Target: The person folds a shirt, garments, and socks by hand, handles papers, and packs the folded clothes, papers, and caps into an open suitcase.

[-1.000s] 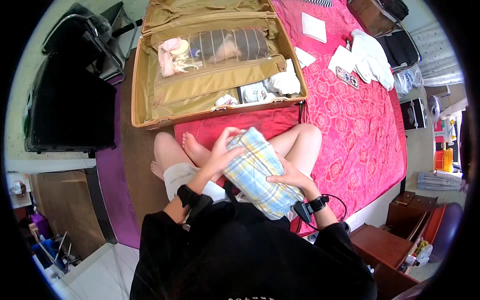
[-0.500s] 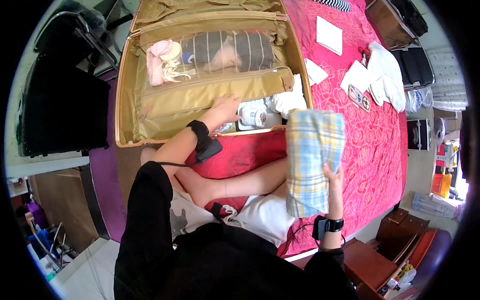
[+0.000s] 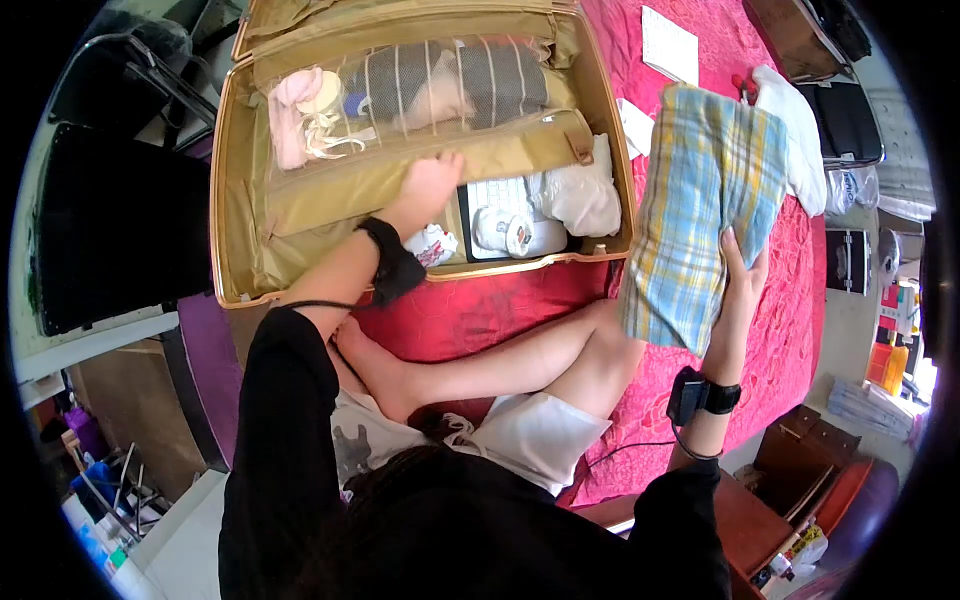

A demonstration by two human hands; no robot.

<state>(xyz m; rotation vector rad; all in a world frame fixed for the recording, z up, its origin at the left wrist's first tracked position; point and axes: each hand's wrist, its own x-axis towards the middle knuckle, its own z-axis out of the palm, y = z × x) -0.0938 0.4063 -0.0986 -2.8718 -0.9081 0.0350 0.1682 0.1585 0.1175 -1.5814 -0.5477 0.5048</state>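
The right hand [image 3: 742,285] grasps one plaid cloth [image 3: 695,195]; the left hand [image 3: 428,190], grip unclear, is at one suitcase [image 3: 235,200]'s flap [image 3: 520,147]. The lid [image 3: 330,22] is cut off.

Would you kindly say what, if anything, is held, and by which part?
The right hand holds a folded blue-and-yellow plaid cloth by its lower right edge. The left hand is at the tan fabric flap, grip unclear.

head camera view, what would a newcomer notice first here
The blue-and-yellow plaid cloth, held in the right hand over the bright pink bedspread, probably stands out first. Next comes the big open suitcase in front of the person, with the left hand at its tan flap.
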